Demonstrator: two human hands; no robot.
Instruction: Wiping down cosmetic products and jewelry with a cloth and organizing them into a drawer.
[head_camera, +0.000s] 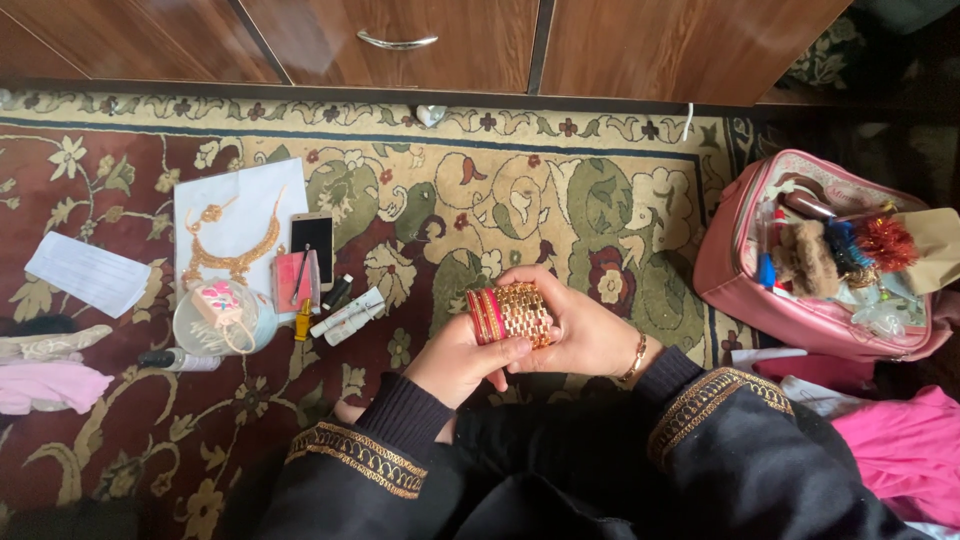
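Gold and red bangles (512, 314), stacked in one tight roll, sit clasped between a seated person's two hands above a floral carpet (560, 200). The left hand (462, 360) curls closed around the red end, thumb pressed along the stack; the right hand (585, 330) wraps the gold end, fingers closed behind it. Holding the roll level with even pressure from both ends looks the surest way to keep the rings aligned. The gold ones show ribbed, shiny faces; the red are thinner. Far left lie a necklace (232, 245) on white paper and a phone (313, 238); right, an open pink bag (800, 290).
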